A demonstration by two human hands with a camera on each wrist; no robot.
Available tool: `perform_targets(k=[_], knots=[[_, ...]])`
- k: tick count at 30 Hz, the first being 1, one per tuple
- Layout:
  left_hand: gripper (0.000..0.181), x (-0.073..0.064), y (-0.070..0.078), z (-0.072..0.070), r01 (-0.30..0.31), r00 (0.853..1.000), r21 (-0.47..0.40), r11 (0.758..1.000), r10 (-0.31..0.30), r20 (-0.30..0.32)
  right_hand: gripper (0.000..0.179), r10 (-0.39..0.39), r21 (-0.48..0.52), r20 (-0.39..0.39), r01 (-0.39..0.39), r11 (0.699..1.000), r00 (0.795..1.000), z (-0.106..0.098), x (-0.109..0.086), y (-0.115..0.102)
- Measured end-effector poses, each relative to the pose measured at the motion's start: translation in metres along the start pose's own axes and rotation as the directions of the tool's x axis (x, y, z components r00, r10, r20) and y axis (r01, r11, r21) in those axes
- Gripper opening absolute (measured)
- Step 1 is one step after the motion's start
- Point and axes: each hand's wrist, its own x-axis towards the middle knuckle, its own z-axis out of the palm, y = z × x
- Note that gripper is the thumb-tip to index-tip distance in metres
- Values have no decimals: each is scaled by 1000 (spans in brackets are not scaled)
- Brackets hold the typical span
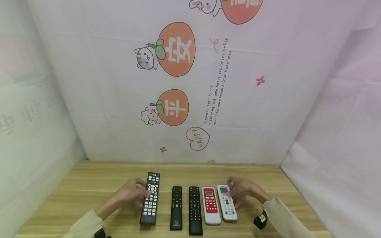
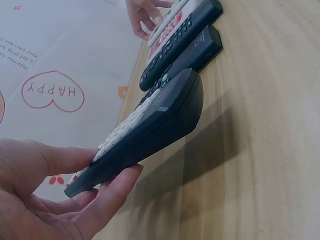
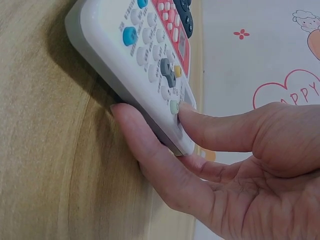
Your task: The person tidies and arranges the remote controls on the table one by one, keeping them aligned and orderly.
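Note:
In the head view my left hand [image 1: 132,193] pinches a black remote control with white buttons [image 1: 150,200], thumb on its keys and fingers beneath. The left wrist view shows this black remote [image 2: 150,120] tilted above the wood, its shadow under it. My right hand [image 1: 242,189] holds a white remote control [image 1: 228,210] by its far end, thumb near the small screen. Seen from the right wrist, the thumb lies on the face of the white remote [image 3: 95,45] and the fingers reach under its edge.
Between the hands lie two dark remotes, a shorter one [image 1: 176,211] and a longer one [image 1: 195,224], then a red and white remote [image 1: 212,216] right beside the white one. The wooden table [image 1: 113,175] ends at a printed cloth backdrop [image 1: 119,138], with white cloth at both sides.

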Motion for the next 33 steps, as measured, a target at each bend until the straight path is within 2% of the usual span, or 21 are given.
perform_targets(k=[7, 12, 18, 25, 30, 33], knots=[[55, -4, -1, 8, -42, 998, -8, 999, 42, 48, 32, 7, -11, -11, -7, 1000, 1000, 0, -1, -1], [52, -1, 0, 13, -42, 998, 5, 999, 42, 46, 32, 1, 7, -6, -1, 1000, 1000, 1, -2, -2], [47, 3, -1, 18, -1, 1000, 38, 999, 0, 21, 32, -7, 7, -4, 7, 1000, 1000, 1, -3, -1], [38, 4, 0, 24, 40, 999, 69, 997, -42, 21, 32, -5, 15, 9, 4, 1000, 1000, 0, -3, -1], [33, 5, -1, 25, 92, 996, 102, 991, -93, 7, 31, -1, 14, -10, 1, 1000, 1000, 1, -3, 0], [32, 6, -1, 24, 99, 995, 103, 990, -99, 0, 31, -7, 4, -11, 7, 1000, 1000, 1, -3, -1]])
